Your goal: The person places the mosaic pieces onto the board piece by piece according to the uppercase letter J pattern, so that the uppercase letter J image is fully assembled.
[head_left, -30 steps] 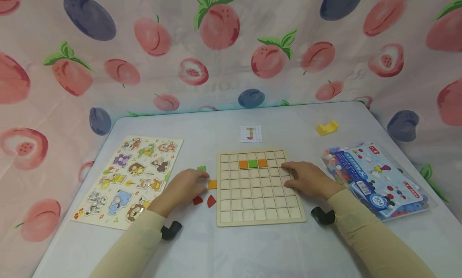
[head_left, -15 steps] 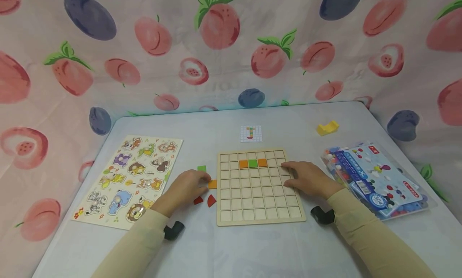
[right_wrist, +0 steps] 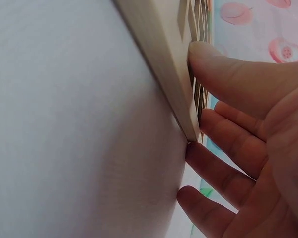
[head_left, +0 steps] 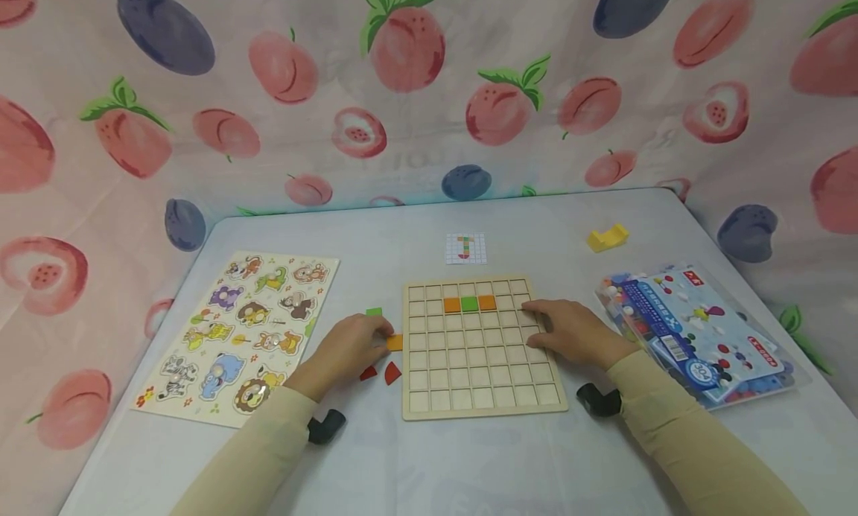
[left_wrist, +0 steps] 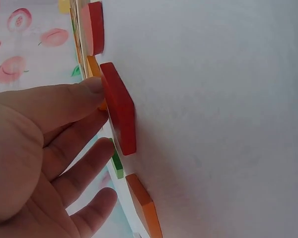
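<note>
My left hand is at the left of the wooden grid board, its thumb and index finger pinching an orange square tile that lies by the board's edge. Beyond the fingers lies a green tile; nearer are two red curved-edged pieces, one of which looms large as a red piece in the left wrist view. Several fingers of my right hand rest on the board's right side, thumb on the grid. Orange, green and orange tiles fill one row.
A pattern card lies behind the board. An animal puzzle board is at the left. On the right sit a clear box with a printed sheet and a yellow block. Printed cloth hangs behind the table.
My left hand has shifted slightly right, bringing its fingertips onto the orange tile. The right hand, the board and the tiles have stayed in place.
</note>
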`<state>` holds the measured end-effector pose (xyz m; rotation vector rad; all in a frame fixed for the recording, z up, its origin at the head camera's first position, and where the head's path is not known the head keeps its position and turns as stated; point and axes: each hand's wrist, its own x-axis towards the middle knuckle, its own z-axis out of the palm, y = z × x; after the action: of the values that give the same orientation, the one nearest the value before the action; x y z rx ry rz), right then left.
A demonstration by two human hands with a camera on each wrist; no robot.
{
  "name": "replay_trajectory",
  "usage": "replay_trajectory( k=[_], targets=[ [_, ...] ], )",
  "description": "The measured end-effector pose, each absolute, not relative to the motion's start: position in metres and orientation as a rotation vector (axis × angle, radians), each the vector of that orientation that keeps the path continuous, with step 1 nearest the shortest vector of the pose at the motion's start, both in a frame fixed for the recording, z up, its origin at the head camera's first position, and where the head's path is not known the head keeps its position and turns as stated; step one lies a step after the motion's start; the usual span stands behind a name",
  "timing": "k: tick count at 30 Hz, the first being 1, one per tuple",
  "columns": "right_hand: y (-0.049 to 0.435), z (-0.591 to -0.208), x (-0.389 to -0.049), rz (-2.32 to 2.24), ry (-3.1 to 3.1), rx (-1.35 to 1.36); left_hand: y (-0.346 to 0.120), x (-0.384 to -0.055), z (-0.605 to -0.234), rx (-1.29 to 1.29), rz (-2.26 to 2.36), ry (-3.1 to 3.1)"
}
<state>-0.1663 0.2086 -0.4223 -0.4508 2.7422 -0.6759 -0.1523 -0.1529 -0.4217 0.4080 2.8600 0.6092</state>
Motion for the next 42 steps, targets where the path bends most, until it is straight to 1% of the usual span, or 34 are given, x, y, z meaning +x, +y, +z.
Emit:
replay_trajectory(
  k=[31, 42],
  targets=[
    [0.2087, -0.4237, -0.1659, -0.678, 2.748, -0.447, -0.152, -0.1534, -0.4243, 0.368, 0.643, 2.828],
    [0.2101, -0.4237, -0.1654, -0.67, 2.765, -0.473, -0.1515, -0.1537, -0.4179, 0.376, 0.639, 2.821]
  ],
)
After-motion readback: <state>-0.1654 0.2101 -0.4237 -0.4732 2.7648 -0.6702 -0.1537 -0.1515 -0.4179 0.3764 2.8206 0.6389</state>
